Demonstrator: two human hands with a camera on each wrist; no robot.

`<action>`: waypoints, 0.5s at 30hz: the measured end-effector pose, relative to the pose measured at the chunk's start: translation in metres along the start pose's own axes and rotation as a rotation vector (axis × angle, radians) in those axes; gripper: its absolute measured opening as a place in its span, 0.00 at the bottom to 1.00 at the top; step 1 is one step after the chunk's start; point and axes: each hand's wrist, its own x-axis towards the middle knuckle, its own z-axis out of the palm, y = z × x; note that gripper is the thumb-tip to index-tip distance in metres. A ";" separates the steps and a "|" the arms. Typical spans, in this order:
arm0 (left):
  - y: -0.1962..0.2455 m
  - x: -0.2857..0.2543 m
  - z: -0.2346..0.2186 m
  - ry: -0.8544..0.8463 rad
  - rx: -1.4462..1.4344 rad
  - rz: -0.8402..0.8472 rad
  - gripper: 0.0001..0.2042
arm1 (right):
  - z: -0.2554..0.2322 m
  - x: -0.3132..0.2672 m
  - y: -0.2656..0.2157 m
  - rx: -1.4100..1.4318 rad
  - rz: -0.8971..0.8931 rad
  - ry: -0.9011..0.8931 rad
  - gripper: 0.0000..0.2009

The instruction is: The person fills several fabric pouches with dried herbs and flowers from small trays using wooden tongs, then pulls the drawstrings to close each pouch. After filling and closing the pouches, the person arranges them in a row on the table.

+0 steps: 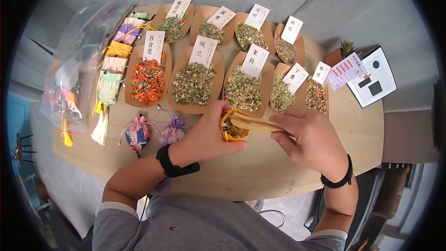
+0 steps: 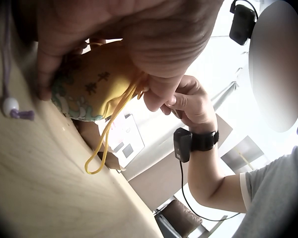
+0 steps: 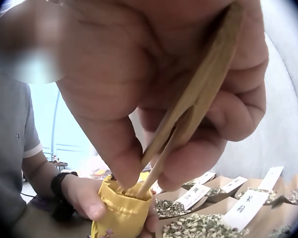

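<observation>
My left hand (image 1: 206, 132) grips a small yellow drawstring pouch (image 3: 121, 213), its mouth held open and facing up. Brown dried bits show inside the pouch in the head view. Between thumb and fingers, my right hand (image 1: 309, 137) pinches a pair of wooden tongs (image 3: 201, 89), whose tips reach into the pouch's mouth. In the left wrist view a yellow cord loop (image 2: 107, 141) hangs from the pouch, and a printed pattern covers its lower part. The tongs' tips are hidden by the pouch's rim in the right wrist view.
Two rows of brown paper trays hold dried herbs and flowers, such as orange petals (image 1: 147, 81), under white name cards. Finished-looking pouches (image 1: 138, 134) lie left of the hands, with more sachets (image 1: 109, 88) and a clear plastic bag (image 1: 76, 60) beyond. A potted plant (image 1: 337, 56) stands right.
</observation>
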 end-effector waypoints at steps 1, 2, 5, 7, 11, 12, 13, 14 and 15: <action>0.000 0.000 0.000 -0.002 0.007 0.015 0.38 | -0.001 0.000 0.000 -0.003 0.010 -0.009 0.10; 0.000 0.000 0.000 -0.005 0.007 0.016 0.38 | -0.001 0.000 0.001 -0.003 0.012 -0.008 0.10; 0.000 0.001 0.000 -0.008 -0.015 0.011 0.38 | -0.005 0.003 0.005 0.101 -0.002 0.000 0.08; -0.001 0.000 -0.001 -0.003 0.031 0.022 0.38 | -0.012 0.007 0.013 0.125 0.122 0.017 0.07; 0.003 0.000 0.000 -0.001 0.032 0.015 0.38 | 0.014 0.017 0.051 -0.065 0.131 0.067 0.08; 0.003 0.000 0.000 -0.006 0.033 0.008 0.38 | 0.022 0.019 0.059 -0.136 0.135 0.061 0.08; 0.003 0.000 -0.001 -0.009 0.036 0.001 0.38 | 0.029 0.022 0.066 -0.206 0.137 0.056 0.09; 0.003 -0.001 -0.001 -0.008 0.038 0.000 0.38 | 0.036 0.024 0.070 -0.205 0.136 0.057 0.09; 0.002 -0.001 -0.001 -0.011 0.033 0.001 0.38 | 0.043 0.025 0.073 -0.255 0.160 0.028 0.10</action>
